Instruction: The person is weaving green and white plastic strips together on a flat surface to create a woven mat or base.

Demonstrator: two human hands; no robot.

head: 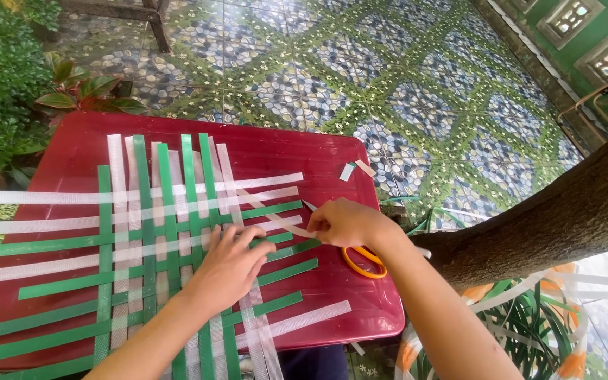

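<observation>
L hand (228, 267) flat, fingers spread, pressing green-and-white strip weave (149, 232) on red tabletop (283, 151); R hand (343, 222) fingers pinched on white strip (276, 219); orange-handled scissors (364, 262) just beside.

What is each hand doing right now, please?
Left hand: open, fingers spread, pressing flat on the woven strips.
Right hand: closed, pinching a white strip; orange scissors lie beneath it.

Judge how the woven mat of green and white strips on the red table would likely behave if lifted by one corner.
The woven mat would probably sag: its strips look thin and flat. Loose ends stick out unfastened past the red table, so outer strips might slip free. It is likely light; the left hand lies flat on it while the right hand pinches one white strip.
</observation>
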